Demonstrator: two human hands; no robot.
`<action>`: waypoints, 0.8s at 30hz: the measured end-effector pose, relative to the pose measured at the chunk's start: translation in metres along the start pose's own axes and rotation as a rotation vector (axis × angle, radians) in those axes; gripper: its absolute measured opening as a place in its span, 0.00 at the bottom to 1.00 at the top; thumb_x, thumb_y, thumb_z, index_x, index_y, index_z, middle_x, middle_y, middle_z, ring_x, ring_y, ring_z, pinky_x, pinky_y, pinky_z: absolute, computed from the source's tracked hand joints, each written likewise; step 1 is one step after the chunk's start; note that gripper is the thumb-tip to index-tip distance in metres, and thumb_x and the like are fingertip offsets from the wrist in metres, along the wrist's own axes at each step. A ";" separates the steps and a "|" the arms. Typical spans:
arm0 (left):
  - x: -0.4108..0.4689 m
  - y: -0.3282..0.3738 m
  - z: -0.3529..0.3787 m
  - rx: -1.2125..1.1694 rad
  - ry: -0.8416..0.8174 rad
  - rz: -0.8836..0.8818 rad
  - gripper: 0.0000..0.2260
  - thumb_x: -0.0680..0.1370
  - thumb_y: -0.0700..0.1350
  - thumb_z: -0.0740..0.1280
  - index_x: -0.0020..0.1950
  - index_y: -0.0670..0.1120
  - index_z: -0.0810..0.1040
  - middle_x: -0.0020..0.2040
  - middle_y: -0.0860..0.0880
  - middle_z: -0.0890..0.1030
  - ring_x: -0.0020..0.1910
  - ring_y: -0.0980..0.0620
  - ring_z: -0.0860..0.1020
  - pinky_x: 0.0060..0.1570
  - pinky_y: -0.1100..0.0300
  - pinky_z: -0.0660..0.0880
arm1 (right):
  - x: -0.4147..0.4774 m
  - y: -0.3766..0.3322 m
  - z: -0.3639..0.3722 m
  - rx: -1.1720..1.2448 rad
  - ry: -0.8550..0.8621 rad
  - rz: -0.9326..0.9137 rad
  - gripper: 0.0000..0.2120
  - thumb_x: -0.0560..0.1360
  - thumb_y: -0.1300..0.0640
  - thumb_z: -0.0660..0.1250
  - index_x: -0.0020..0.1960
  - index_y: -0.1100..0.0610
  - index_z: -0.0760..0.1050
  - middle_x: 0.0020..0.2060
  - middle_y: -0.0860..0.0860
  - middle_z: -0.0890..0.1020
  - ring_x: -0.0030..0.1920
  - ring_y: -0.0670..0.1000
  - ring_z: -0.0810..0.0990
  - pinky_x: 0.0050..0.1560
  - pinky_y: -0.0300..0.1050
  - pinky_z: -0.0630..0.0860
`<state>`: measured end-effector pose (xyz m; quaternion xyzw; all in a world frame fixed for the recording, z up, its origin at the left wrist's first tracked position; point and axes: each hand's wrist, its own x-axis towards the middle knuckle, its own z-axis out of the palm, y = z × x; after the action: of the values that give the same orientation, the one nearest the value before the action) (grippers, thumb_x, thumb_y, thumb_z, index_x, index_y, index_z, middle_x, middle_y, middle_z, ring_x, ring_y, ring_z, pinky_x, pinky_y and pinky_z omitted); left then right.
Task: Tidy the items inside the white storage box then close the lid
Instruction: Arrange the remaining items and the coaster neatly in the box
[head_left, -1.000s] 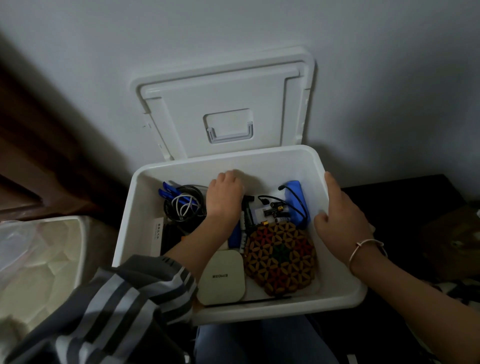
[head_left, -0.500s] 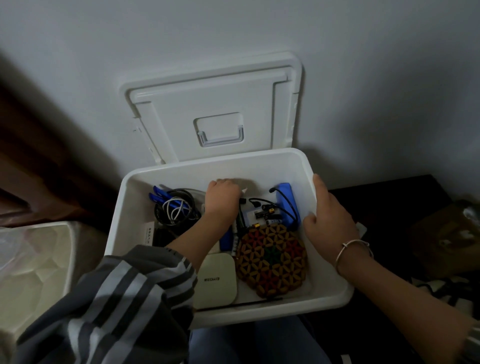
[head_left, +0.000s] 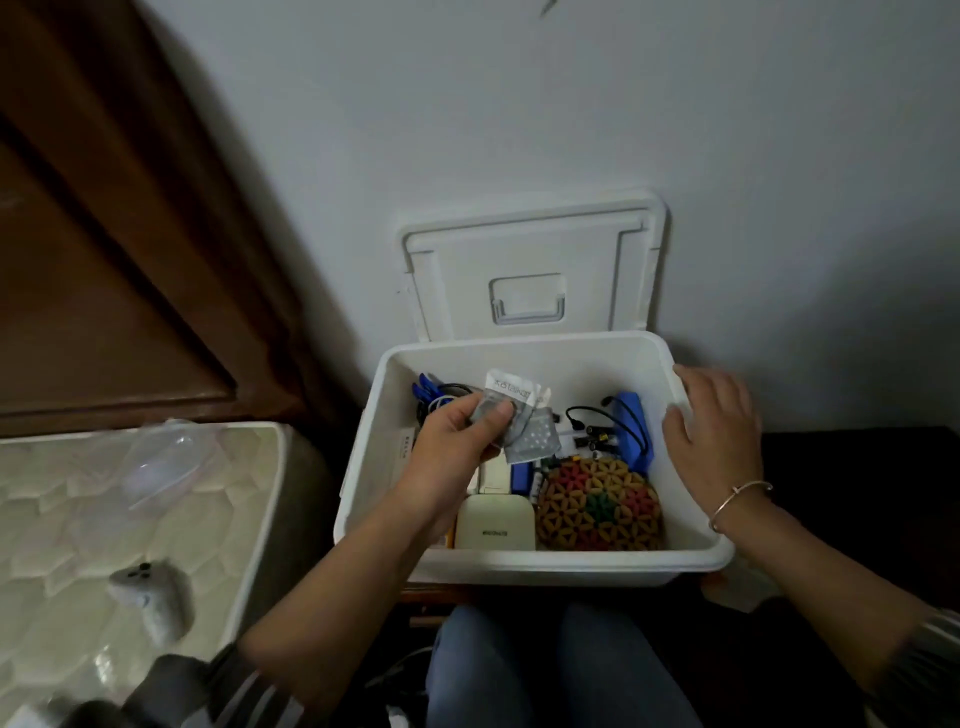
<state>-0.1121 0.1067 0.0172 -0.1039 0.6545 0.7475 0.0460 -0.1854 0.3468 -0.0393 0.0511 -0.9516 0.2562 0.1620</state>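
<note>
Sorting is under way. The left hand (head_left: 457, 441) pinches a small plastic packet (head_left: 522, 423) between thumb and fingers, above the clutter in the white storage box (head_left: 571, 564). The box sits against the wall with its lid (head_left: 530, 260) propped open. The right hand (head_left: 711, 431) rests on the box's right rim, fingers relaxed. Next, I judge, the packet needs a free slot, perhaps near the coiled cables (head_left: 441, 397), off the woven mat (head_left: 597, 506).

Found a grey game controller (head_left: 150, 597) lying on the quilted mattress (head_left: 62, 525), by its right edge. Found clear plastic packaging (head_left: 161, 467) near its far edge. Cannot tell what bears the white storage box (head_left: 519, 565).
</note>
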 end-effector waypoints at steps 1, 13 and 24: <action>-0.015 0.003 -0.002 -0.002 -0.014 0.004 0.11 0.80 0.42 0.62 0.57 0.38 0.80 0.54 0.40 0.83 0.53 0.44 0.80 0.59 0.52 0.75 | -0.003 -0.010 -0.007 0.057 0.038 -0.033 0.16 0.73 0.65 0.65 0.61 0.63 0.75 0.56 0.61 0.77 0.60 0.63 0.73 0.62 0.54 0.67; -0.114 -0.014 0.026 0.095 0.109 0.124 0.07 0.81 0.42 0.61 0.54 0.45 0.78 0.50 0.42 0.83 0.49 0.45 0.81 0.54 0.47 0.78 | -0.108 -0.123 -0.070 0.979 -0.467 0.291 0.10 0.76 0.63 0.65 0.38 0.55 0.80 0.33 0.49 0.82 0.30 0.41 0.79 0.28 0.36 0.75; -0.146 -0.027 0.030 0.447 0.048 0.138 0.06 0.81 0.39 0.60 0.51 0.50 0.74 0.38 0.51 0.80 0.30 0.60 0.78 0.34 0.64 0.76 | -0.142 -0.129 -0.072 1.148 -0.409 0.468 0.08 0.77 0.61 0.65 0.42 0.54 0.81 0.36 0.50 0.86 0.37 0.46 0.84 0.33 0.36 0.78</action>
<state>0.0328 0.1501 0.0263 -0.0638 0.8102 0.5826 0.0012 -0.0079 0.2743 0.0328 -0.0315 -0.6611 0.7373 -0.1356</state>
